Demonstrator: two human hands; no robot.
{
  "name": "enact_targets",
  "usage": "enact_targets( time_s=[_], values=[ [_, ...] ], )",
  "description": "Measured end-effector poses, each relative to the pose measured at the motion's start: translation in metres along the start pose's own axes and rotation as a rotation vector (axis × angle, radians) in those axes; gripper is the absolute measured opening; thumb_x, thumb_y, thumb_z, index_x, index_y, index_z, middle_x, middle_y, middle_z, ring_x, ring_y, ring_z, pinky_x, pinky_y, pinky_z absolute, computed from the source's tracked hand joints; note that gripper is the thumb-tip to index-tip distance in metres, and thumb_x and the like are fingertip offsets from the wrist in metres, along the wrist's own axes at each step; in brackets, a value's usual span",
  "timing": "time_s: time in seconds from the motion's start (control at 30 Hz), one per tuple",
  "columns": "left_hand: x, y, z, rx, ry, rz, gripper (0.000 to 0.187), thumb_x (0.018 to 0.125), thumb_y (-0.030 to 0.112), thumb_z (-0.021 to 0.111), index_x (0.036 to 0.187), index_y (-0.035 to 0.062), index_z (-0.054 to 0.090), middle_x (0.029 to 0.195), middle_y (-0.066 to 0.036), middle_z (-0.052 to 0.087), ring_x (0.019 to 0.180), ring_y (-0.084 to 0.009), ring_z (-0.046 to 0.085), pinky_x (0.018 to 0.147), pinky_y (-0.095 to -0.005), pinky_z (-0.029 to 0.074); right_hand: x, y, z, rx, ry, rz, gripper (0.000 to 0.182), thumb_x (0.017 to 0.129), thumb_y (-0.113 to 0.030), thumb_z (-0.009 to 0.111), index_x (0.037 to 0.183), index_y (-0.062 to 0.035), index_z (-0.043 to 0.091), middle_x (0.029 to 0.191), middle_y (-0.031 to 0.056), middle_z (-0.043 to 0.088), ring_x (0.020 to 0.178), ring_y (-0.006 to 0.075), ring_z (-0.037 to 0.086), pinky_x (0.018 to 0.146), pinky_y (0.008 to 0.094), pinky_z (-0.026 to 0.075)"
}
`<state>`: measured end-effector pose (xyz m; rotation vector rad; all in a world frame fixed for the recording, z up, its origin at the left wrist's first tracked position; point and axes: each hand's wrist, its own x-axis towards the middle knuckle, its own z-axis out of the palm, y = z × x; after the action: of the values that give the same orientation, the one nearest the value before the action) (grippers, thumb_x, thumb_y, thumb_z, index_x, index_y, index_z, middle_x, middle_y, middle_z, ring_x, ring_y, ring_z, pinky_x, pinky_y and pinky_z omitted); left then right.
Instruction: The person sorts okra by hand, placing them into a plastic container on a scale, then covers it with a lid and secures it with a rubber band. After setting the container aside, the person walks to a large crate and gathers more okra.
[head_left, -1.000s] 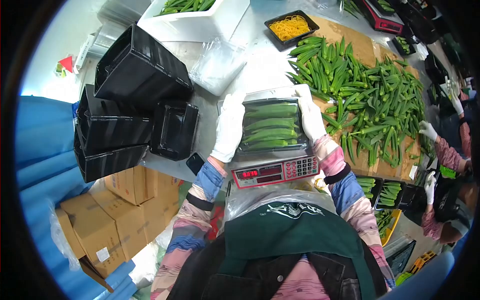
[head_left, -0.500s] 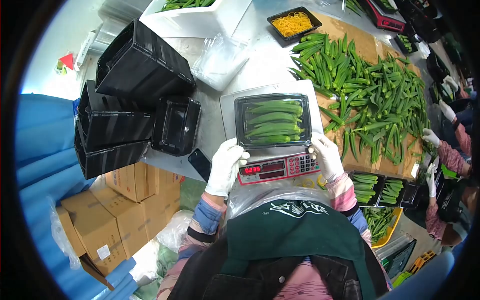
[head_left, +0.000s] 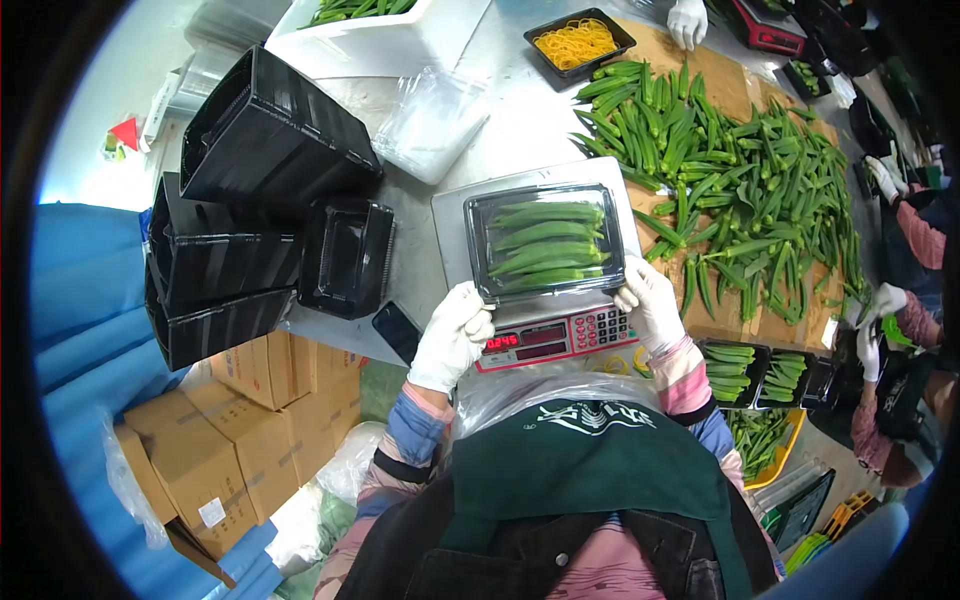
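Note:
A black tray of okra (head_left: 548,240) under a clear lid lies on the metal plate of a weighing scale (head_left: 455,240). Its red display panel (head_left: 535,345) glows and seems to read 0.245. At the tray's near left corner, my gloved left hand (head_left: 450,338) has its fingers curled and pinched on the lid's edge. My gloved right hand (head_left: 650,305) pinches the near right corner between thumb and fingers. Several green pods are lined up crosswise inside the pack.
Loose okra (head_left: 750,200) is heaped on cardboard to the right. Stacked black trays (head_left: 275,140) stand left, beside clear lids (head_left: 430,125) and a phone (head_left: 397,330). Rubber bands (head_left: 575,45) fill a tray behind. Co-workers' gloved hands (head_left: 688,24) show at the back and right.
My hands have closed in on the tray's near corners, and the tray is slightly tilted. The reading went from about 0.235 to 0.245. Another person's gloved hand has appeared at the back.

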<state>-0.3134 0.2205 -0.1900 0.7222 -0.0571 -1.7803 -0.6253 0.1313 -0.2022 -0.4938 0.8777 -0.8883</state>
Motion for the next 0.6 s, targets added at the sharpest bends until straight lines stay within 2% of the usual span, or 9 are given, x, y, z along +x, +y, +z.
enact_targets(
  time_s=[0.07, 0.17, 0.2, 0.3, 0.37, 0.43, 0.5, 0.57, 0.6],
  values=[
    [-0.004, -0.003, 0.000, 0.145, 0.062, 0.031, 0.026, 0.097, 0.009, 0.061, 0.120, -0.0014, 0.055, 0.098, -0.009, 0.062, 0.072, -0.0150, 0.063, 0.061, -0.0285, 0.051, -0.002, -0.009, -0.001, -0.111, 0.024, 0.043, 0.020, 0.100, -0.018, 0.059, 0.109, -0.0003, 0.063, 0.074, -0.0016, 0.057, 0.060, 0.0070, 0.048, 0.058, 0.0231, 0.042],
    [-0.012, 0.001, 0.019, 0.455, 0.209, 0.105, 0.026, 0.096, 0.008, 0.060, 0.120, -0.0034, 0.055, 0.097, -0.010, 0.063, 0.071, -0.0161, 0.063, 0.063, -0.0286, 0.053, 0.000, -0.038, 0.003, -0.546, 0.019, 0.055, 0.024, 0.100, -0.022, 0.059, 0.107, -0.0005, 0.064, 0.078, 0.0006, 0.062, 0.062, 0.0067, 0.051, 0.058, 0.0222, 0.042],
    [-0.011, 0.005, 0.023, 0.488, 0.215, 0.094, 0.026, 0.096, 0.007, 0.060, 0.119, -0.0039, 0.055, 0.096, -0.011, 0.063, 0.070, -0.0164, 0.064, 0.064, -0.0284, 0.053, 0.005, -0.041, 0.002, -0.563, 0.006, 0.037, 0.027, 0.100, -0.026, 0.060, 0.111, -0.0011, 0.066, 0.084, 0.0014, 0.067, 0.065, 0.0061, 0.054, 0.059, 0.0207, 0.043],
    [-0.008, 0.018, 0.034, 0.611, 0.246, 0.036, 0.031, 0.097, 0.011, 0.060, 0.124, -0.0034, 0.055, 0.099, -0.010, 0.065, 0.077, -0.0152, 0.065, 0.069, -0.0268, 0.055, 0.014, -0.052, 0.010, -0.590, 0.131, 0.012, 0.031, 0.099, -0.026, 0.061, 0.118, -0.0029, 0.066, 0.089, -0.0003, 0.068, 0.069, 0.0063, 0.057, 0.061, 0.0196, 0.045],
    [-0.003, 0.027, 0.036, 0.731, 0.270, 0.036, 0.035, 0.098, 0.013, 0.061, 0.128, -0.0029, 0.054, 0.101, -0.008, 0.065, 0.080, -0.0136, 0.065, 0.069, -0.0263, 0.055, 0.025, -0.049, 0.019, -0.574, 0.175, -0.111, 0.034, 0.099, -0.026, 0.061, 0.125, -0.0041, 0.065, 0.097, 0.0000, 0.069, 0.077, 0.0065, 0.059, 0.065, 0.0205, 0.046],
    [0.012, 0.035, 0.033, 0.868, 0.315, 0.149, 0.043, 0.100, 0.018, 0.060, 0.138, 0.0020, 0.052, 0.109, -0.005, 0.066, 0.087, -0.0111, 0.063, 0.074, -0.0251, 0.054, 0.041, -0.053, 0.032, -0.586, 0.180, -0.211, 0.035, 0.100, -0.026, 0.061, 0.126, -0.0035, 0.064, 0.100, 0.0012, 0.069, 0.080, 0.0065, 0.060, 0.067, 0.0212, 0.047],
    [0.034, 0.044, 0.039, 0.790, 0.352, 0.244, 0.042, 0.101, 0.020, 0.059, 0.139, 0.0044, 0.054, 0.112, -0.004, 0.065, 0.089, -0.0111, 0.062, 0.077, -0.0277, 0.053, 0.060, -0.060, 0.043, -0.692, 0.171, -0.212, 0.033, 0.099, -0.024, 0.062, 0.122, -0.0013, 0.066, 0.096, 0.0020, 0.068, 0.080, 0.0058, 0.058, 0.069, 0.0218, 0.047],
    [0.058, 0.053, 0.046, 0.778, 0.279, 0.277, 0.041, 0.101, 0.021, 0.059, 0.138, 0.0040, 0.055, 0.116, -0.004, 0.065, 0.093, -0.0112, 0.061, 0.081, -0.0285, 0.052, 0.085, -0.057, 0.045, -0.710, 0.159, -0.276, 0.031, 0.099, -0.024, 0.062, 0.119, -0.0010, 0.067, 0.092, 0.0011, 0.068, 0.077, 0.0055, 0.057, 0.068, 0.0216, 0.047],
    [0.066, 0.055, 0.049, 0.770, 0.242, 0.295, 0.040, 0.101, 0.022, 0.059, 0.137, 0.0038, 0.056, 0.118, -0.005, 0.065, 0.095, -0.0112, 0.061, 0.084, -0.0289, 0.052, 0.092, -0.061, 0.046, -0.683, 0.138, -0.214, 0.028, 0.098, -0.023, 0.063, 0.114, -0.0008, 0.069, 0.088, -0.0005, 0.067, 0.076, 0.0052, 0.056, 0.067, 0.0221, 0.046]
  ],
)
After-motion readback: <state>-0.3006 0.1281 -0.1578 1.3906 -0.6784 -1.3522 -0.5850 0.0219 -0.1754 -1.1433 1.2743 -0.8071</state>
